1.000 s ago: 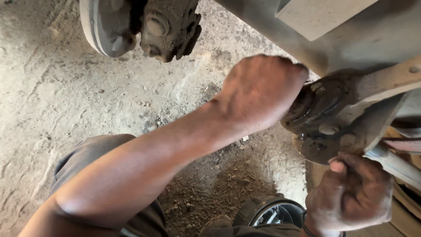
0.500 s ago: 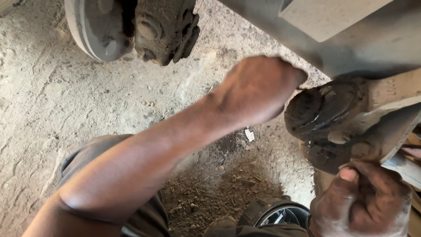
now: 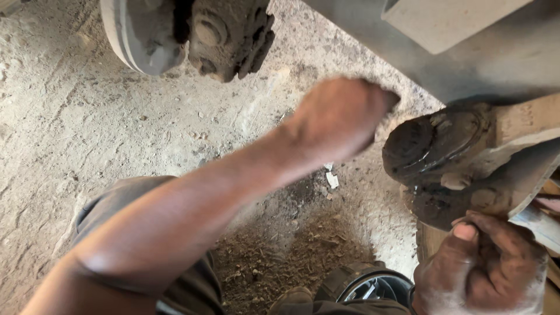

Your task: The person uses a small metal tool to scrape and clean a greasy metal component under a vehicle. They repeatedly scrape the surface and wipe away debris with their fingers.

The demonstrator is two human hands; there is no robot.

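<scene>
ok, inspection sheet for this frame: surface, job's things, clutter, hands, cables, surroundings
Surface: sandy dirt ground, with a darker loose patch under the work.
Job's things: greasy joint on a metal arm under the vehicle, coated in black grime.
Clutter: small white scrap and pebbles on the ground.
Hands: left hand blurred, beside the joint, contact unclear; right hand dirty, closed below the joint, what it grips cannot be told.
Cables: nothing seen.
Surroundings: brake disc and hub at top, grey vehicle underbody, shoe at bottom, grey trouser knee.
</scene>
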